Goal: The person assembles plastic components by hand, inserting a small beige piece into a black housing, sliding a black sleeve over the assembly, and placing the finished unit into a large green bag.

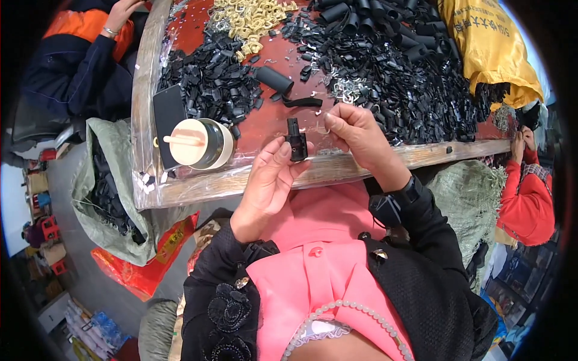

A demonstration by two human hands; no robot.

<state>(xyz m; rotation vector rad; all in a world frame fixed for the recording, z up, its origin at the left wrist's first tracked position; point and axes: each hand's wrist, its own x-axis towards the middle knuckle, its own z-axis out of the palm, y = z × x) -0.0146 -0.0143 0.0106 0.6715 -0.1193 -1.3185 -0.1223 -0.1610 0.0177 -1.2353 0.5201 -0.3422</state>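
My left hand (pixel 265 180) is closed around a small black plastic part (pixel 295 144), held upright above the table's near edge, its narrow neck pointing away from me. To its right, my right hand (pixel 364 135) pinches a small pale piece (pixel 327 123) between thumb and fingertips; its exact kind is too small to make out. The two hands are apart. Just beyond them on the red tabletop (pixel 277 117) lie a curved black strip (pixel 303 102) and a black cylinder (pixel 274 79).
Heaps of small black parts (pixel 211 78) and yellowish rings (pixel 250 24) cover the table. A lidded jar (pixel 195 144) and a dark phone (pixel 165 120) stand at the left corner. A yellow bag (pixel 497 48) lies far right. Other people sit left and right. An open sack (pixel 114 192) stands beside the table.
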